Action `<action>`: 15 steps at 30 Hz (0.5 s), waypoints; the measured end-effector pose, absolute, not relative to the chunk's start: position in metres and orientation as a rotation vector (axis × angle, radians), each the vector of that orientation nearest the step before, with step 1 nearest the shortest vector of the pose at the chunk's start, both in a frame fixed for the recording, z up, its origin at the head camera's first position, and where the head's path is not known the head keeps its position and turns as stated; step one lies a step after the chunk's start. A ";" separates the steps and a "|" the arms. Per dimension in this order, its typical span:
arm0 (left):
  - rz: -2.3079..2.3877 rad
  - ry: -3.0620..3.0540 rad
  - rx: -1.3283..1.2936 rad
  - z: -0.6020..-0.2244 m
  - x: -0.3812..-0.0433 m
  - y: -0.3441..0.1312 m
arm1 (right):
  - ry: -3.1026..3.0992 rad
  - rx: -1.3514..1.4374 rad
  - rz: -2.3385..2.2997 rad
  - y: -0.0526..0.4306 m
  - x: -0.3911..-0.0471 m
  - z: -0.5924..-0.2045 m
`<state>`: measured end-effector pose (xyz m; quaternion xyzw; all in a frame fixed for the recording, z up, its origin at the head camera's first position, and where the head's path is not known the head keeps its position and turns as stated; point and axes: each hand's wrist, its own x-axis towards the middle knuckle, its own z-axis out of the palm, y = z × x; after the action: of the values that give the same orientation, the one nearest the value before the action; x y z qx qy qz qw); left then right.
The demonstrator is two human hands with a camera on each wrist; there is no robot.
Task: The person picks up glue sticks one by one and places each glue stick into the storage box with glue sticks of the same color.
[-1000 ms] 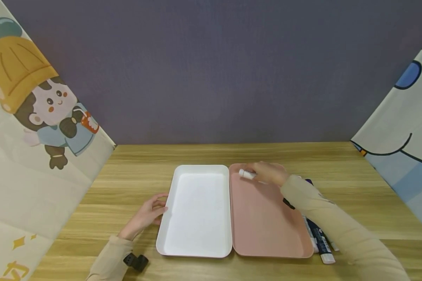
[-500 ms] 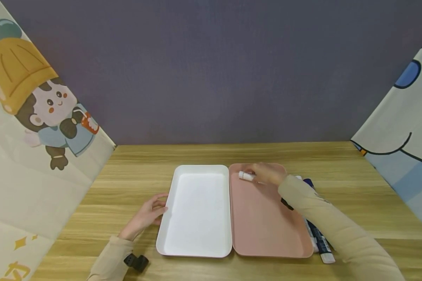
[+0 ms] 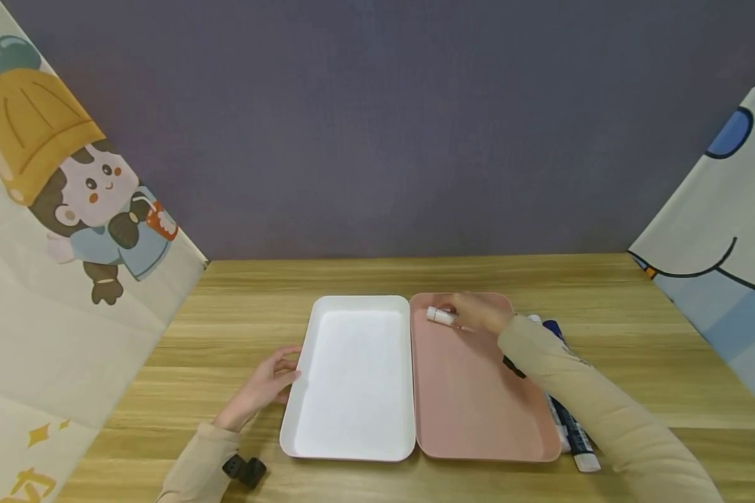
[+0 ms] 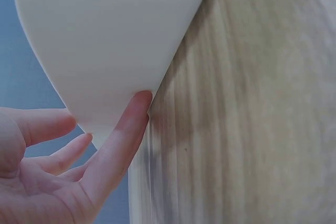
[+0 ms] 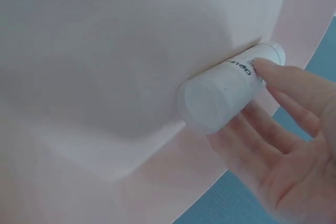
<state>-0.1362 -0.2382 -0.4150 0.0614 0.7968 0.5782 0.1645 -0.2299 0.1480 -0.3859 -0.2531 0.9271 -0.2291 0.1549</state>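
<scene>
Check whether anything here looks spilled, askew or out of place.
Nothing looks spilled or damaged. The right hand holds a white tube inside the pink tray. The only slightly untidy spot is the cluster of tubes on the table beside that tray, bunched together with uneven ends; the right sleeve partly hides them.

1 wht tray (image 3: 352, 377) + 1 pink tray (image 3: 478, 412) ctr, 2 hands (image 3: 269, 377), 1 wht tube (image 5: 228, 90), 2+ more tubes (image 3: 575, 434) lower rt

smooth plastic tube (image 5: 223, 90), matt plastic trays (image 3: 478, 405), wood-grained table (image 3: 352, 276)
</scene>
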 end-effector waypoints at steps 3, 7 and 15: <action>1.640 2.279 0.178 -0.415 -0.136 -0.238 | 2.651 -0.709 -0.670 0.149 -0.230 -0.386; 1.606 2.310 0.180 -0.414 -0.136 -0.238 | 2.665 -0.700 -0.669 0.150 -0.229 -0.384; 1.596 2.324 0.156 -0.414 -0.137 -0.237 | 2.718 -0.687 -0.642 0.149 -0.226 -0.377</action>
<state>-0.1368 -0.2372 -0.4136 0.0546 0.8126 0.5583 0.1583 -0.2256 0.1489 -0.3773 -0.2367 0.9367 -0.2214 0.1323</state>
